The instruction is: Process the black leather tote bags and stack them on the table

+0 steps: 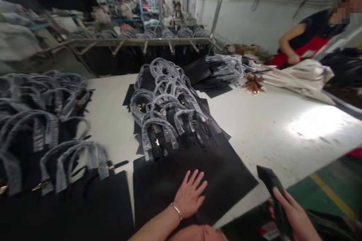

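Observation:
My left hand (190,195), a silver bracelet at its wrist, lies flat with fingers spread on a black bag panel (226,165). Toward the far end of this panel, handles wrapped in clear plastic (158,124) arch up, with black straps and gold buckles between them. At the lower right my right hand (295,211) grips a dark, flat, folded piece (267,177) beyond the table edge. What exactly that piece is, I cannot make out. Its lower part is partly hidden by my fingers.
More black panels with wrapped handles (76,158) cover the left of the white table (254,128). Farther back lie plastic-wrapped strips (226,66), brown pieces (253,84) and beige fabric (305,77). A metal rack (135,41) stands behind. Another person (311,34) is at the right.

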### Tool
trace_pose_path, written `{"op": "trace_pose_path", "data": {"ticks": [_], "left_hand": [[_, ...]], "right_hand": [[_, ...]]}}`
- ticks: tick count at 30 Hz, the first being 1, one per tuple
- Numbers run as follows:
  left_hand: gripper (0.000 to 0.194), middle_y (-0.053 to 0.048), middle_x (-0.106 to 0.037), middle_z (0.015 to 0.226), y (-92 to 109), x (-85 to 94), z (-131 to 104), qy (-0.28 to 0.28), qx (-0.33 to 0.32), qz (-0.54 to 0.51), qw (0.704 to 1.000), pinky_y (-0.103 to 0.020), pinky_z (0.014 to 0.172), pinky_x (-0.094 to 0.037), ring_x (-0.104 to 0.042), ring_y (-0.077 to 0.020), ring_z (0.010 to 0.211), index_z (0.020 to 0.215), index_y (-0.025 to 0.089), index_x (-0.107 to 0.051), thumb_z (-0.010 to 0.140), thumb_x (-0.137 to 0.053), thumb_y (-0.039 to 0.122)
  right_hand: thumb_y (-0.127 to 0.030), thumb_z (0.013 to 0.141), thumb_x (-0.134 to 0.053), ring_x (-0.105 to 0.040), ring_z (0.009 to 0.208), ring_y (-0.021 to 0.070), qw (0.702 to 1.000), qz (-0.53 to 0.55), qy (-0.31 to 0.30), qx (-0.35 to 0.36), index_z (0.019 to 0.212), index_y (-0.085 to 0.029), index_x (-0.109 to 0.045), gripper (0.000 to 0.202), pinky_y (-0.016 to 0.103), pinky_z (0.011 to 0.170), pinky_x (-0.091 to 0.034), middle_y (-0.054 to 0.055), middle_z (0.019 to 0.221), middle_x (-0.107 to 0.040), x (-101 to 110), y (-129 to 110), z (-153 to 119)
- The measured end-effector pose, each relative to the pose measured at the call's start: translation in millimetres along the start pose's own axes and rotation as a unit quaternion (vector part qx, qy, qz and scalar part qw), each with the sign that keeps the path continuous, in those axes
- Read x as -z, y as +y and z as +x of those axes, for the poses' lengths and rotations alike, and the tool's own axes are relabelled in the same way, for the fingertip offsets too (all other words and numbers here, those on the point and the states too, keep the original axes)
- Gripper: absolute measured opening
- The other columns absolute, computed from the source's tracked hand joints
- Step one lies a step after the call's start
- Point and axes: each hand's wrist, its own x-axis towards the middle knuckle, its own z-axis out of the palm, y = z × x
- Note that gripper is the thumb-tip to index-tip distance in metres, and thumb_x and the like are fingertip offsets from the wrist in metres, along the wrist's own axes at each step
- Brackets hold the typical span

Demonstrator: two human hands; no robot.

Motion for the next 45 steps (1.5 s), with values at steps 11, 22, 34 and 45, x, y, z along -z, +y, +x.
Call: {"op": "trace_pose_path", "data": {"ticks": [11, 22, 34, 45], "left_hand": [[0.051, -0.006, -0.042, 0.145, 7.6, -8.7, -7.3, 0.031, -0.037, -0.112, 0.993, -0.043, 0.118, -0.012, -0.024, -0.022, 0.14, 0.141, 0.023, -0.038, 0.093, -0.047, 0.037], [0.05, -0.013, -0.047, 0.123, -40.5, 37.0, 19.1, 0.172, 0.445, -0.16, 0.864, -0.037, 0.095, -0.044, -0.046, -0.027, 0.117, 0.126, 0.016, -0.045, 0.081, -0.065, 0.026], [0.009, -0.008, -0.062, 0.1, -50.6, 38.0, 28.6, 0.081, 0.402, -0.111, 0.906, -0.033, 0.084, -0.044, -0.054, -0.0235, 0.102, 0.089, 0.019, -0.063, 0.084, -0.063, 0.026], [0.011, -0.009, -0.064, 0.1, -55.7, 43.0, 33.3, 0.065, 0.401, -0.122, 0.906, -0.035, 0.086, -0.043, -0.057, -0.0249, 0.102, 0.09, 0.018, -0.064, 0.081, -0.064, 0.024]], "right_hand": [[-0.056, 0.076, -0.059, -0.051, 0.039, 0.0151, 0.907, -0.282, -0.29, 0.122, 0.142, -0.019, -0.041, 0.078, 0.023, 0.039, -0.039, -0.006, 0.049, -0.055, -139.5, 3.2, -68.9], [-0.057, 0.081, -0.057, -0.056, 0.042, 0.0149, 0.918, -0.287, -0.227, 0.157, 0.143, -0.024, -0.037, 0.073, 0.025, 0.042, -0.046, -0.005, 0.061, -0.062, -147.4, 5.4, -80.2], [-0.05, 0.083, -0.06, -0.053, 0.036, 0.0111, 0.924, -0.227, -0.279, 0.132, 0.142, -0.021, -0.038, 0.07, 0.02, 0.033, -0.039, -0.006, 0.059, -0.057, -173.2, 0.2, -47.5], [-0.047, 0.085, -0.058, -0.053, 0.038, 0.0115, 0.902, -0.253, -0.286, 0.2, 0.141, -0.019, -0.042, 0.064, 0.02, 0.037, -0.041, -0.007, 0.055, -0.057, -192.0, -8.6, -51.6]]}}
